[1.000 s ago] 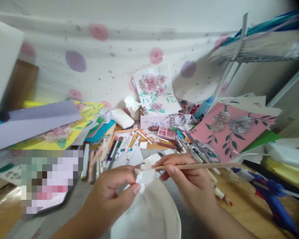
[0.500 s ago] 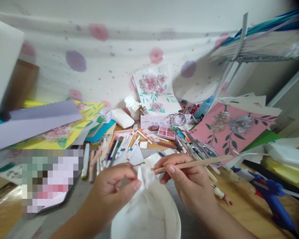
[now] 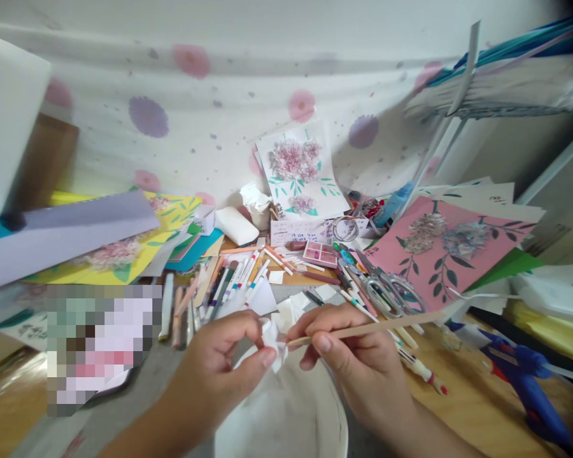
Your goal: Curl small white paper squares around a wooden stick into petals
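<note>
Between the thumb and fingers of my left hand (image 3: 224,362) is a small crumpled piece of white tissue paper (image 3: 273,343). My right hand (image 3: 358,350) is closed around a flat wooden stick (image 3: 386,323), which slants up to the right. The stick's near end meets the right side of the tissue. Whether my right fingertips also pinch the paper, I cannot tell. Just below both hands sits a round whitish container or pad (image 3: 286,413), its lower part cut off by the frame.
Behind my hands lie several markers (image 3: 239,277), a pink palette (image 3: 319,253) and scissors (image 3: 394,292). A blue glue gun (image 3: 525,375) rests at the right. Flower pictures stand around, one on pink paper (image 3: 410,254). A blurred-out device (image 3: 105,350) is at the left.
The tissue now looks more crumpled and bunched between my fingers. Both hands and the stick have dropped slightly, and the stick lies flatter.
</note>
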Demonstrator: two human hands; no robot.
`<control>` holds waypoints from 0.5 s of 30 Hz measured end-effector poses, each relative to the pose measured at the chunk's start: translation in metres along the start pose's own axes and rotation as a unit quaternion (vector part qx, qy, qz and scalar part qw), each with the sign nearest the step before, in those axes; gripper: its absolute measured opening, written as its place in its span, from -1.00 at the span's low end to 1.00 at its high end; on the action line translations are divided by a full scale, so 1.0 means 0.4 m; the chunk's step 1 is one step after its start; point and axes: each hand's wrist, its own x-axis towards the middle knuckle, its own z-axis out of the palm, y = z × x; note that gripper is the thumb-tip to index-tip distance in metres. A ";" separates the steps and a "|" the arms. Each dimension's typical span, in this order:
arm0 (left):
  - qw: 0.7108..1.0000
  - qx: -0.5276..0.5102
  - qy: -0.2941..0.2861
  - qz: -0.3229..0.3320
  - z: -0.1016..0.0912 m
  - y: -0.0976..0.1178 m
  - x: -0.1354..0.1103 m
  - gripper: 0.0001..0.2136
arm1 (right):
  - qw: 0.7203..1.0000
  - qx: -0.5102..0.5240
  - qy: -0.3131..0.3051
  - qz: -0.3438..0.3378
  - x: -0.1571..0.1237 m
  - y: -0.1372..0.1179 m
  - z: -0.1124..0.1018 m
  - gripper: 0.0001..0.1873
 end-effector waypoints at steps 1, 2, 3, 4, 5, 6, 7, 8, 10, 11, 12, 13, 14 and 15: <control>1.000 0.002 -0.005 0.001 -0.001 0.000 0.000 -0.82 | 1.000 0.000 0.000 0.000 0.000 0.001 0.000 -0.93; 1.000 0.002 -0.009 0.000 -0.001 0.000 0.001 -0.83 | 1.000 0.000 0.001 0.001 0.000 0.003 -0.001 -0.93; 1.000 0.002 -0.011 0.000 -0.002 -0.001 0.002 -0.82 | 1.000 -0.001 0.004 0.002 0.000 0.004 -0.001 -0.93; 1.000 0.001 -0.011 0.000 -0.002 -0.002 0.003 -0.82 | 1.000 -0.002 0.005 0.003 0.000 0.005 -0.002 -0.94; 1.000 -0.001 -0.011 -0.001 -0.003 -0.003 0.003 -0.81 | 1.000 -0.002 0.006 0.005 0.000 0.006 -0.003 -0.94; 1.000 -0.003 -0.014 -0.002 -0.003 -0.004 0.004 -0.80 | 1.000 -0.002 0.007 0.007 0.000 0.006 -0.004 -0.94; 1.000 -0.004 -0.017 -0.003 -0.003 -0.004 0.004 -0.80 | 1.000 -0.001 0.005 0.010 0.000 0.006 -0.005 -0.94; 1.000 -0.004 -0.019 -0.005 -0.003 -0.004 0.004 -0.79 | 1.000 0.001 0.003 0.012 -0.001 0.006 -0.006 -0.94; 1.000 0.001 -0.021 -0.001 -0.002 -0.002 0.003 -0.79 | 1.000 0.007 -0.004 0.010 -0.001 0.005 -0.008 -0.93; 1.000 0.005 -0.018 0.004 -0.002 -0.001 0.003 -0.79 | 1.000 0.007 -0.006 0.009 -0.001 0.004 -0.009 -0.93; 1.000 0.009 -0.014 0.009 -0.001 0.000 0.002 -0.78 | 1.000 0.005 -0.008 0.007 -0.002 0.004 -0.009 -0.93; 1.000 0.013 -0.011 0.014 -0.001 0.001 0.002 -0.79 | 1.000 0.000 -0.008 0.004 -0.002 0.003 -0.010 -0.93; 1.000 0.017 -0.009 0.018 0.000 0.001 0.002 -0.79 | 1.000 -0.006 -0.006 0.004 -0.003 0.003 -0.010 -0.93; 1.000 0.019 -0.007 0.021 0.000 0.001 0.002 -0.79 | 1.000 -0.013 -0.005 0.004 -0.003 0.003 -0.009 -0.93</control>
